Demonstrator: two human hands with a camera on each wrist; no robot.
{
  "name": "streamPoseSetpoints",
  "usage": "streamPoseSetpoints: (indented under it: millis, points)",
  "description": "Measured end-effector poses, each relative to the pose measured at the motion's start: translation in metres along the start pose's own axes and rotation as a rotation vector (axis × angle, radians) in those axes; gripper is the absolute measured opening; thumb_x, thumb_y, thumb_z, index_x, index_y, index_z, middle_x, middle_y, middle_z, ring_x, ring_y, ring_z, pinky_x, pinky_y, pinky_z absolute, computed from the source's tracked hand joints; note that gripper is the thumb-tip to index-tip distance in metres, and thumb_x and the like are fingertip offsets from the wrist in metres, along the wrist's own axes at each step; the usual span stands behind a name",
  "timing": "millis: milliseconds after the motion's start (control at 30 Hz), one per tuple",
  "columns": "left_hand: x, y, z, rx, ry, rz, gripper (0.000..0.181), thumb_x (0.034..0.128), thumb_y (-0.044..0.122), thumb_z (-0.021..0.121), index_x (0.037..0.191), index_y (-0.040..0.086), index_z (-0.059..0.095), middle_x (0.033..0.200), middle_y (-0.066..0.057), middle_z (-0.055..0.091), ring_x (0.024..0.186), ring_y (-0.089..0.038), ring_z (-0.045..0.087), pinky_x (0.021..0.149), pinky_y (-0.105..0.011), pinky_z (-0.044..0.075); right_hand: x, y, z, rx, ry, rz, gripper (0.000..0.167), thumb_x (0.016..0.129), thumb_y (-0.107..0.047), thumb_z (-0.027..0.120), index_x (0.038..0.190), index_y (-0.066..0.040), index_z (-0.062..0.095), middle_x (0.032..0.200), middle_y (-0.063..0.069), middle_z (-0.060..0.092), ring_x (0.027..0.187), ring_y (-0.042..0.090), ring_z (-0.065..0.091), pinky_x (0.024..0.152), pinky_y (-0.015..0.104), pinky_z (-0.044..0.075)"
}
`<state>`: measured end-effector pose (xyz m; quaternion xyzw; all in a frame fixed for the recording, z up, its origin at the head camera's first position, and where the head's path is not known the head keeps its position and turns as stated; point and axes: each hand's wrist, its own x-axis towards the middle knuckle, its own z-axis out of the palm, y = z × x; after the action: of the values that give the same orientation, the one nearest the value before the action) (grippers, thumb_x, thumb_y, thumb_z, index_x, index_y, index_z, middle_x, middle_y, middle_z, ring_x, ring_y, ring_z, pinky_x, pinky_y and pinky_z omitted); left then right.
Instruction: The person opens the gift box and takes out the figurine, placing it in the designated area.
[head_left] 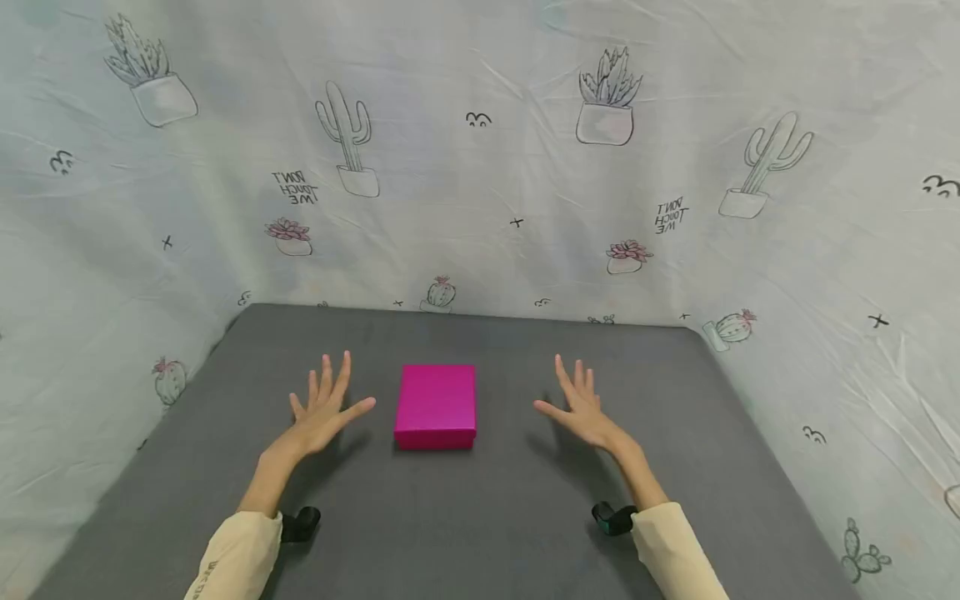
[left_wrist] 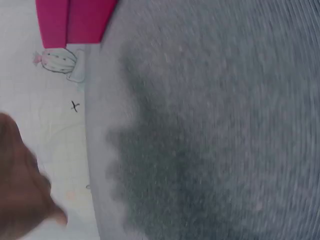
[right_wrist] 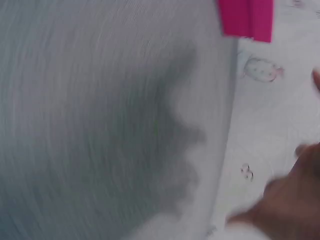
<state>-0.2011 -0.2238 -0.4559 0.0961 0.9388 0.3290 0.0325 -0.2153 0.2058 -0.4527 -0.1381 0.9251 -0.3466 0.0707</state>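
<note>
A closed magenta box (head_left: 437,400) with a lid sits on the grey table. To its left my left hand (head_left: 315,421) hovers with the fingers spread, touching nothing. My right hand (head_left: 588,415) is on the other side, farther from the box, also with spread fingers and nothing held. Shadows of both hands fall on the table below them. In the left wrist view the box (left_wrist: 82,22) shows at the top, with part of the left hand (left_wrist: 22,190) at the lower left. The right wrist view has the box (right_wrist: 247,19) at the top and the blurred right hand (right_wrist: 287,200) at lower right.
The grey table (head_left: 525,533) reaches back to a pale cloth wall (head_left: 450,192) printed with cacti and potted plants. The same cloth hangs along both sides. A black wrist device (head_left: 300,525) is worn at the left wrist, another black device (head_left: 613,518) at the right.
</note>
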Motion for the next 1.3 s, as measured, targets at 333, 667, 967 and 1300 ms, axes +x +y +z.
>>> streamPoseSetpoints:
  millis: [333,667,967,1300]
  points:
    - [0.006,0.010,0.011,-0.523,-0.226,0.224,0.089,0.0973,0.026,0.053,0.152,0.017,-0.017,0.158,-0.006,-0.020,0.143,-0.037,-0.014,0.107,-0.070,-0.002,0.021,-0.015,0.036,0.609,-0.182,-0.386,0.087,0.089,-0.005,0.068,0.155,-0.013,0.013,0.161,0.001,0.008,0.147,0.021,0.004,0.113,0.058,0.015]
    - [0.019,0.011,0.016,-0.610,-0.314,0.301,0.086,0.0911,0.011,0.066,0.154,0.007,0.008,0.160,-0.010,0.005,0.145,-0.033,0.012,0.112,-0.043,0.021,0.033,-0.016,0.046,0.717,-0.199,-0.411,0.074,0.083,0.003,0.072,0.145,0.005,0.034,0.151,0.025,0.027,0.140,0.031,0.028,0.108,0.048,0.033]
    - [0.023,0.008,0.019,-0.586,-0.316,0.274,0.095,0.0798,0.011,0.079,0.151,-0.002,0.016,0.158,-0.017,0.013,0.142,-0.035,0.020,0.109,-0.037,0.028,0.039,-0.026,0.055,0.596,-0.241,-0.357,0.077,0.078,0.003,0.076,0.142,0.009,0.036,0.147,0.024,0.034,0.133,0.037,0.037,0.101,0.040,0.043]
    - [0.025,0.002,0.025,-0.487,-0.215,0.220,0.092,0.0727,0.014,0.084,0.145,-0.007,0.031,0.149,-0.026,0.031,0.132,-0.041,0.038,0.103,-0.036,0.040,0.036,-0.041,0.077,0.323,-0.090,-0.398,0.080,0.074,-0.013,0.083,0.140,0.006,0.042,0.140,0.020,0.046,0.117,0.028,0.057,0.090,0.034,0.052]
